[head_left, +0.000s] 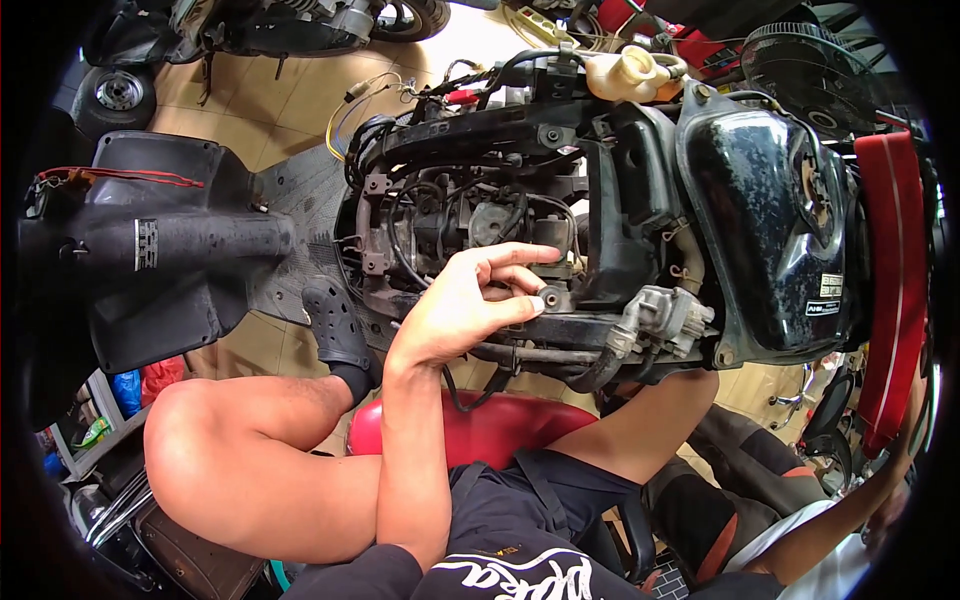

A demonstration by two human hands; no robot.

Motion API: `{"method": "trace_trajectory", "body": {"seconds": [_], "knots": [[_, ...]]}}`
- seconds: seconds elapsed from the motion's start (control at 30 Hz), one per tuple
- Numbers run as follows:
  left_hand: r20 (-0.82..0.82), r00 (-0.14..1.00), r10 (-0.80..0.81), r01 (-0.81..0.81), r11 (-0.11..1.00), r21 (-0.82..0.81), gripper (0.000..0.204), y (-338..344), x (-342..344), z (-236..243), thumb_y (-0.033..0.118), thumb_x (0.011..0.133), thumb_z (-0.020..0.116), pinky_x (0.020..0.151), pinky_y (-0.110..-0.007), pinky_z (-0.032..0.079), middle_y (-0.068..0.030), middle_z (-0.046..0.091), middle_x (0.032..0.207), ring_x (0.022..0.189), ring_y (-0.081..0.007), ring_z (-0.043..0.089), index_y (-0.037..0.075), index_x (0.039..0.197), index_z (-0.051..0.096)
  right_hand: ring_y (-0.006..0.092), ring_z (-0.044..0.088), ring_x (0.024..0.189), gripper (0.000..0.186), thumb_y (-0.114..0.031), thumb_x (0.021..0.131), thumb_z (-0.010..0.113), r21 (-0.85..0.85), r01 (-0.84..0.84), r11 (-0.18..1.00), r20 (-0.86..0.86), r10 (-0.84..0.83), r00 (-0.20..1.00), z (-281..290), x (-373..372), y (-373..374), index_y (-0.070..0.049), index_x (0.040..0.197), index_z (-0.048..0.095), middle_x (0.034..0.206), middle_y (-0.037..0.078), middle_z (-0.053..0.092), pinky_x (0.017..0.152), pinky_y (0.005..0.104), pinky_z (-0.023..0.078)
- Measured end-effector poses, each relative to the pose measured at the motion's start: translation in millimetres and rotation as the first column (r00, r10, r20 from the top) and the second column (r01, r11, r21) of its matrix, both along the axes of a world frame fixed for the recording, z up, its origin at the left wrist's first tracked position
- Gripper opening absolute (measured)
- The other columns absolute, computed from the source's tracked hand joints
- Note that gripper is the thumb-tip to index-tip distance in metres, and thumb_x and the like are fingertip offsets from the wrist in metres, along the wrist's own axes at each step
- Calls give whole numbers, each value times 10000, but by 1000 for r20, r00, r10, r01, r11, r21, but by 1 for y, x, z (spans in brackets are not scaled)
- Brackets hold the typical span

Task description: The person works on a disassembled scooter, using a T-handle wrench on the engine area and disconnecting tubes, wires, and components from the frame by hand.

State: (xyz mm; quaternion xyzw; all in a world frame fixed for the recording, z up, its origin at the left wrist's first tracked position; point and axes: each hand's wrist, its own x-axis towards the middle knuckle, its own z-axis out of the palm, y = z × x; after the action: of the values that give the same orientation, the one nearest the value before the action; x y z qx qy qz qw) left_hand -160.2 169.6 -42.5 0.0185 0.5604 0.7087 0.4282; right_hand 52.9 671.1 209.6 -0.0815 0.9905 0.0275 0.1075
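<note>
Head view: scooter frame (pixel 560 130) is stripped bare, panels off, engine exposed. Left hand (pixel 470 300) pinches a small round fitting (pixel 549 299) on the frame rail between thumb and fingers. Right hand isn't visible. Looks mid-job, with reassembly all left.

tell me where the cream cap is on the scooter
In the head view the cream cap sits at the top, right of centre, on a pale reservoir above the black fuel tank.
</note>
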Motion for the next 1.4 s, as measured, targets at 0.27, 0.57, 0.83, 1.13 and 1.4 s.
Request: {"method": "trace_trajectory", "body": {"seconds": [0.27, 0.57, 0.83, 1.13, 1.4], "knots": [[7, 1000, 19, -20, 988, 151, 497, -33, -4, -23, 1, 855, 560, 891, -244, 459, -27, 703, 980, 915, -67, 591, 32, 1351, 574, 299, 629, 857, 190, -84, 838, 660, -113, 180, 977, 390, -123, 913, -19, 81, 20, -29, 1020, 651, 955, 146, 637, 749, 364, 515], [-103, 722, 685, -688, 725, -4, 363, -101, -16, -32, 174, 963, 566, 867, -281, 521, -114, 697, 1095, 954, -144, 656, 8, 1286, 577, 315, 600, 591, 152, -131, 796, 687, -55, 373, 926, 712, -226, 665, -65, 211, 77, -26, 716, 612, 687, 162, 589, 523, 384, 456], [-387, 680, 623, -716, 449, -534, 281, -168, 4, -105, 129, 960, 601, 844, -246, 479, -49, 698, 1046, 935, -103, 606, -2, 1200, 666, 278, 624, 616, 146, -127, 798, 689, 140, 458, 878, 790, -378, 483, -94, 239, 107, -26, 769, 588, 733, 148, 591, 536, 374, 488], [-252, 880, 402, -473, 689, -550, 293, -162, 6, -101, 171, 931, 651, 782, -252, 495, -54, 725, 922, 820, -101, 633, -43, 1128, 691, 272, 625, 630, 99, -92, 752, 675, -154, 325, 933, 838, -51, 543, -95, 171, 23, -67, 845, 652, 771, 110, 631, 581, 367, 508], [-294, 851, 435, -524, 661, -537, 301, -155, 8, -105, 179, 895, 672, 765, -265, 503, -77, 727, 871, 793, -110, 641, -22, 1118, 698, 210, 623, 663, 335, -12, 657, 671, -790, -70, 609, 174, 332, 927, -110, 5, -207, -36, 992, 672, 920, 131, 650, 540, 299, 476]]}}
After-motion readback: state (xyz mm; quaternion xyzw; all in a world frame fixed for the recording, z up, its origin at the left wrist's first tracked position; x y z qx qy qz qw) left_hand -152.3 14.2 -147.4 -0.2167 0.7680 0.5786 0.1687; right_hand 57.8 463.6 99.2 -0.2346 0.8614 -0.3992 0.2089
